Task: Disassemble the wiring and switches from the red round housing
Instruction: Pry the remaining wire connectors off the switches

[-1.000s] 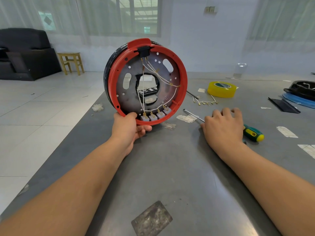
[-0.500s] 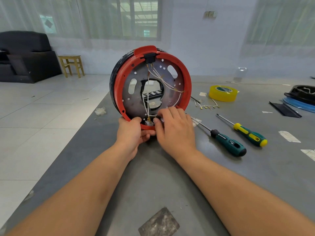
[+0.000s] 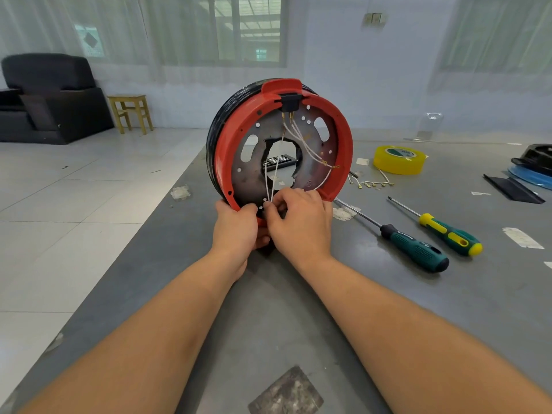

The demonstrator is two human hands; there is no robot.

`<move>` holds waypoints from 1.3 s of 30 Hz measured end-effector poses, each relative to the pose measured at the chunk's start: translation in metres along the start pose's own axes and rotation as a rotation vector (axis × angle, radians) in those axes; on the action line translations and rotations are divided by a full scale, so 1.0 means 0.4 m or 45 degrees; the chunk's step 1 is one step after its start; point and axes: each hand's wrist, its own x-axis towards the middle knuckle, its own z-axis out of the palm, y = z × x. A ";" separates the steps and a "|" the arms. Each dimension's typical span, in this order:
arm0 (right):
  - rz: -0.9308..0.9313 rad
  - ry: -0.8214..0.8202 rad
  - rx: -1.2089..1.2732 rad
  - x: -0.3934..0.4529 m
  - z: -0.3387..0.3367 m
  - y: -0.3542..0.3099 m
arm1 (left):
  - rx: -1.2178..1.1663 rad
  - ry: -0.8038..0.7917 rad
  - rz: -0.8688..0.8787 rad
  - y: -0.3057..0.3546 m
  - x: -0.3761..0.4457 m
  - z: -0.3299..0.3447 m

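The red round housing (image 3: 343, 144) stands on edge on the grey table, its open face toward me. Inside, white wires (image 3: 301, 143) run from a black block (image 3: 290, 103) at the top down across the metal plate to the bottom rim. My left hand (image 3: 239, 227) grips the housing's lower left rim. My right hand (image 3: 298, 222) is at the bottom rim beside it, fingers curled and pinching the white wires (image 3: 270, 186) where they meet the switches. The switches themselves are hidden behind my fingers.
Two screwdrivers lie right of the housing: a black-and-green one (image 3: 412, 249) and a yellow-and-green one (image 3: 448, 234). Loose wires with brass terminals (image 3: 373, 183) and a yellow tape roll (image 3: 398, 159) sit behind them. Black and blue parts (image 3: 531, 165) are at far right. The table's left edge runs near the housing.
My right hand left the screwdriver on the table and came to the housing's bottom rim, where it now pinches the wires. The left hand kept its grip.
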 end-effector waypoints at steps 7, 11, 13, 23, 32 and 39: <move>-0.061 0.034 0.093 -0.005 -0.017 0.001 | -0.034 -0.037 -0.014 0.004 -0.001 -0.009; -0.179 0.012 0.036 -0.018 -0.040 0.014 | -0.068 -0.046 -0.026 0.009 -0.004 -0.009; -0.192 0.002 0.050 -0.029 -0.057 0.027 | -0.078 -0.029 -0.039 0.010 -0.002 -0.009; -0.184 -0.178 0.092 -0.095 -0.188 0.075 | -0.144 0.011 -0.068 0.009 0.009 -0.011; 0.421 0.031 0.100 0.095 -0.251 0.186 | -0.151 0.053 -0.056 0.012 0.009 -0.008; 0.639 -0.273 -0.299 0.243 -0.139 0.258 | -0.136 0.069 -0.011 0.007 0.012 -0.004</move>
